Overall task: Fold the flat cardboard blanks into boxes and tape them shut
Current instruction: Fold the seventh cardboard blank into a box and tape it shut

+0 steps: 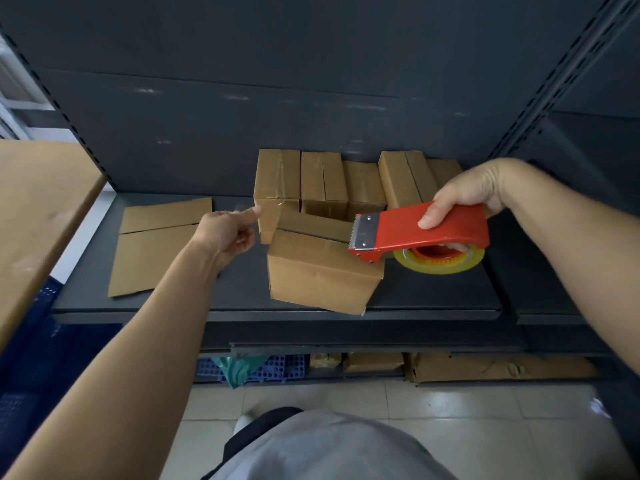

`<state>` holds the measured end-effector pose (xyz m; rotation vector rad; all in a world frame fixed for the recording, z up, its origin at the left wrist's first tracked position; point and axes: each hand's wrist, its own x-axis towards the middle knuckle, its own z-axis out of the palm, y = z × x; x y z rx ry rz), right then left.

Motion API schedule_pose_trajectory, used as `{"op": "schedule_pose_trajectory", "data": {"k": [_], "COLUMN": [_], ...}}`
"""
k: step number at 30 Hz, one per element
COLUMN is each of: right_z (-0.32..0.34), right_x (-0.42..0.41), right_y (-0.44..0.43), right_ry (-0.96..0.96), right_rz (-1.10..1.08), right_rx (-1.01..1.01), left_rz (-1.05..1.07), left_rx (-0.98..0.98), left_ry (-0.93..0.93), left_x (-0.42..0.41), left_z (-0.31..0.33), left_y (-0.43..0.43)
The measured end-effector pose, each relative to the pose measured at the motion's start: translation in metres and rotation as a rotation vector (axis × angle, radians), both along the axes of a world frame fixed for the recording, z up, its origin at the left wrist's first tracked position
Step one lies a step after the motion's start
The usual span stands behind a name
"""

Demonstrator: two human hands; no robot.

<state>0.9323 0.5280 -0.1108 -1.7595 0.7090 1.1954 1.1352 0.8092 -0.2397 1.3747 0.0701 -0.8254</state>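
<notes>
Dim, even light; sharp centre, wide-angle edge distortion

Six folded boxes (322, 275), perhaps; back row partly hidden. One flat blank (156, 251). One tape dispenser (429, 230).

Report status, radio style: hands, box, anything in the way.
Right hand grips red tape dispenser above front cardboard box. Left hand free beside it. Nothing blocking the box.

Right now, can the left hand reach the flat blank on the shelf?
Probably yes. The left hand hovers just right of the flat blank, which lies uncovered on the shelf, nothing between them. The right hand grips the tape dispenser on the far side.
</notes>
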Motion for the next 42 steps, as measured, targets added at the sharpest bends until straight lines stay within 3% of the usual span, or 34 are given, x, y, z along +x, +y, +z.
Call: {"op": "schedule_pose_trajectory", "data": {"k": [4, 11, 22, 29, 32, 34, 37, 42], "right_z": [-0.006, -0.012, -0.012, -0.007, -0.007, -0.008, -0.009, -0.014], "right_x": [0.005, 0.009, 0.015, 0.017, 0.016, 0.016, 0.013, 0.006], "right_y": [0.006, 0.008, 0.012, 0.02, 0.02, 0.02, 0.02, 0.019], "right_ry": [0.018, 0.059, 0.06, 0.03, 0.022, 0.017, 0.003, -0.013], "right_rz": [-0.053, -0.053, -0.047, -0.031, -0.032, -0.033, -0.053, -0.083], "right_rx": [-0.086, -0.157, -0.212, -0.258, -0.25, -0.249, -0.253, -0.215], "left_rz": [-0.005, -0.05, -0.276, -0.216, -0.07, 0.022, -0.069, -0.167], "left_rx": [0.005, 0.194, 0.39, 0.475, 0.548, 0.408, 0.259, 0.397], "left_ry": [0.026, 0.029, 0.162, 0.12, -0.2, -0.412, -0.544, -0.695], "left_x": [-0.005, -0.009, -0.013, -0.017, -0.021, -0.029, -0.048, -0.052], "left_z": [-0.007, -0.018, -0.023, -0.011, -0.019, -0.018, -0.005, -0.013], "left_y": [-0.003, -0.009, -0.013, -0.016, -0.014, -0.019, -0.032, -0.04]}}
